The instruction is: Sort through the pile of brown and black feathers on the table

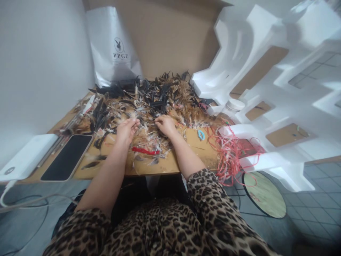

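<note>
A broad pile of brown and black feathers covers the middle of the table. My left hand is over its near side, thumb and fingers pinched together. A pale fluffy feather shows at those fingertips, and it seems to be in the pinch. To the right, my right hand is above the feathers with its fingers curled closed. What its fingertips hold, if anything, is too small to make out. Between my forearms a bundle of red strands lies near the table's front edge.
A phone and a white power bank with a cable lie left. Pink string tangles at right beside a blue ring and white foam packing. A silver bag stands behind. A round stool is below.
</note>
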`<state>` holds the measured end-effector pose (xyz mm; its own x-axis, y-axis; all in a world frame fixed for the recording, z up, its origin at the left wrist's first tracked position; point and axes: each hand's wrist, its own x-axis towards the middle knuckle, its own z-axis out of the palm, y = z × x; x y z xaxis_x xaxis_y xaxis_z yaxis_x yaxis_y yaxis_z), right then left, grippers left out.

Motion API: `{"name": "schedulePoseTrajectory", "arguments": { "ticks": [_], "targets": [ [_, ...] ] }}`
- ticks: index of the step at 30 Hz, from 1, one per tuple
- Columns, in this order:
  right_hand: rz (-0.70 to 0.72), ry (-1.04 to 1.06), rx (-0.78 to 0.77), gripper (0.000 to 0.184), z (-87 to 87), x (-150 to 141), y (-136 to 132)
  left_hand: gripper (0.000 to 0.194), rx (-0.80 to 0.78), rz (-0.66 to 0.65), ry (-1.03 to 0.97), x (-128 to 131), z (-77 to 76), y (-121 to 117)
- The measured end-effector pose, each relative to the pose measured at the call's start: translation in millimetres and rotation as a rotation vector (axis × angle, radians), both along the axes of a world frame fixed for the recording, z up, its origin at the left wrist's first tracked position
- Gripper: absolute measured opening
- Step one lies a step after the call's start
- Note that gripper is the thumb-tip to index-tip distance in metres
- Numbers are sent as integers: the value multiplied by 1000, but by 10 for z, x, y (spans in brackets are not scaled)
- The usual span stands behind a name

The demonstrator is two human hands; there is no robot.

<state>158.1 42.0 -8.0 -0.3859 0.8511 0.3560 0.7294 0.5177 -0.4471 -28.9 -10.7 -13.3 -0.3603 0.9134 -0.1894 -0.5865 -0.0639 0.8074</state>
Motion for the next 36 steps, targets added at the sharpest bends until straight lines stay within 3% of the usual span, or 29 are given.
{"name": "schedulePoseTrajectory", "arguments": {
  "ticks": [11,18,22,26,29,32,36],
  "targets": [
    [-4,-281,-31,22,195,138,-111,12,-8,-30,37,24,0,-19],
    [-11,-347,3,12,92,56,-114,12,-3,-75,47,31,-20,-12],
    [-12,32,-108,13,42,56,-34,11,-6,-96,43,46,-10,-24],
    [73,641,-419,19,44,44,12,9,-11,-171,36,75,15,-52],
    [122,980,-633,27,65,-10,-12,9,-3,-258,20,92,22,-72],
    [130,1142,-774,33,71,-76,-40,8,-5,-345,5,102,17,-88],
    [89,1211,-771,35,42,-158,-52,8,0,-460,-20,122,19,-114]
  ]
}}
